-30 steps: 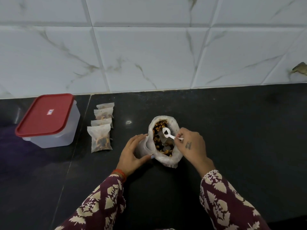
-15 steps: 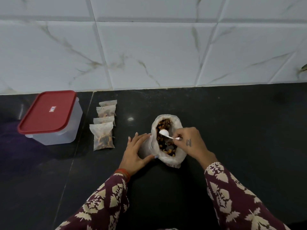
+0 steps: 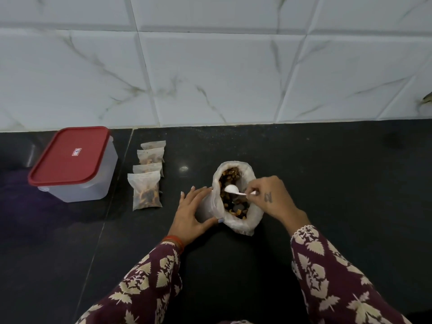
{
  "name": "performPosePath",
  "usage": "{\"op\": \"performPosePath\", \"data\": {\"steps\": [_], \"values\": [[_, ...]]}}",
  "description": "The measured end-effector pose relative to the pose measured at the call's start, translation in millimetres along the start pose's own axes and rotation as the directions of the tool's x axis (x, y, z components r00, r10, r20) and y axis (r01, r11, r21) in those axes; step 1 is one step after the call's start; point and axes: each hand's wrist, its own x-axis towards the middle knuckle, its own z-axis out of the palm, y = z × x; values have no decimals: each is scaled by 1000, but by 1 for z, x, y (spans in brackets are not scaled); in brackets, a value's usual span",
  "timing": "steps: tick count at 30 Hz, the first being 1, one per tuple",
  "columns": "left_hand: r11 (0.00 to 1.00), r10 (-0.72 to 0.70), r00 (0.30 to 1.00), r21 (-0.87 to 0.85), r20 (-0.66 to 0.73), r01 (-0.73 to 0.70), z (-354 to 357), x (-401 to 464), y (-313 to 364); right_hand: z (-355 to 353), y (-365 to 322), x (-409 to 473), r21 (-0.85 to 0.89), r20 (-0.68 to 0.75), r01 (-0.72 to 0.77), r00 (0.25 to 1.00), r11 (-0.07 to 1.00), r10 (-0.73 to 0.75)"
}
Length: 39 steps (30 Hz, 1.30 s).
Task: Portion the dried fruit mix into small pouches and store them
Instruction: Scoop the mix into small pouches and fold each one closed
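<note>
Pinching a small white plastic spoon [image 3: 233,190] above the open clear bag of dried fruit mix [image 3: 236,202], the right hand [image 3: 271,197] hovered; the left hand [image 3: 190,216] gripped a small clear pouch [image 3: 207,206] beside it.

The white spoon [image 3: 232,189] in the right hand [image 3: 268,197] has dipped lower into the open bag [image 3: 243,224].

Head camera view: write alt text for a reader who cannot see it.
A right hand pinches a white spoon over an open bag of dried fruit mix on a black counter, while the left hand holds a small pouch beside it. Four filled pouches lie beside a red-lidded container.
</note>
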Motion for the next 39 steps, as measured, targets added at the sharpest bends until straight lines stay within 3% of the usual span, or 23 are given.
{"op": "performPosePath", "data": {"steps": [2,4,9,13,15,18,22,27,32,39], "values": [[1000,-4,1000,2,2,4,0,1,1,1,3,3,31,-180,-13,983,999,18],[1000,-6,1000,5,5,6,0,0,1,9,0,9,-9,-234,-28,972,1000,25],[1000,-11,1000,7,15,11,0,-1,2,22,-11,11,-130,-8,-13,1000,991,12],[1000,-14,999,23,29,13,1,0,1,3,-7,-1,-23,137,-3,991,1000,6],[1000,-12,999,28,35,11,1,0,2,-2,-6,0,62,45,-30,999,998,27],[1000,-16,999,21,44,15,0,0,3,10,-13,6,28,-75,1,997,1000,1],[999,-18,999,30,38,17,0,-1,3,25,-20,2,-48,72,26,997,999,-22],[999,-24,998,32,61,22,-1,0,4,-4,-4,-10,-65,197,5,980,998,8],[999,-30,996,37,79,27,-1,0,3,-2,-8,-6,25,-70,-19,997,1000,21],[998,-46,995,49,85,42,-1,0,5,11,-14,-11,-11,108,-25,994,1000,27]]}}
